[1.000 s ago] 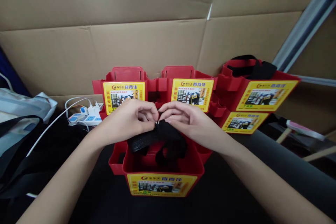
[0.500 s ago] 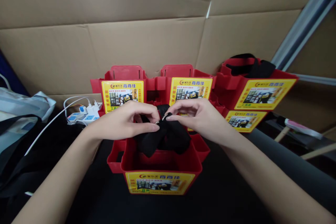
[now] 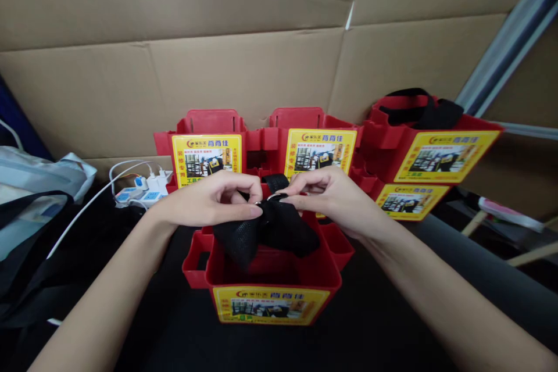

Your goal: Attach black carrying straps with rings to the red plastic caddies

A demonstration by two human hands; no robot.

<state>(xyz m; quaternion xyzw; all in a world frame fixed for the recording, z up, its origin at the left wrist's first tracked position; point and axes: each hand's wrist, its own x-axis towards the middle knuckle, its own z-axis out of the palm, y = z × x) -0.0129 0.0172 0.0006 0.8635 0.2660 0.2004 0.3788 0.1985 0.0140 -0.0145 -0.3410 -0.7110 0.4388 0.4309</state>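
Observation:
A red plastic tool bin (image 3: 270,276) with a yellow label stands on the dark surface right in front of me. A black webbing strap (image 3: 265,229) hangs bunched over its open top. My left hand (image 3: 213,200) pinches the strap at a small metal ring (image 3: 258,204). My right hand (image 3: 329,195) pinches the strap from the other side, its fingertips meeting the left hand's at the ring. Both hands are closed on the strap above the bin.
Two more red bins (image 3: 207,148) (image 3: 316,145) stand behind, against a cardboard wall (image 3: 261,46). Stacked red bins (image 3: 431,145) with a black strap sit at the right. A white power strip (image 3: 146,192) with cables and bags (image 3: 30,215) lies at the left.
The strap has been pulled up and re-bunched over the bin. My hands stay together at the ring, with the right fingers shifted slightly.

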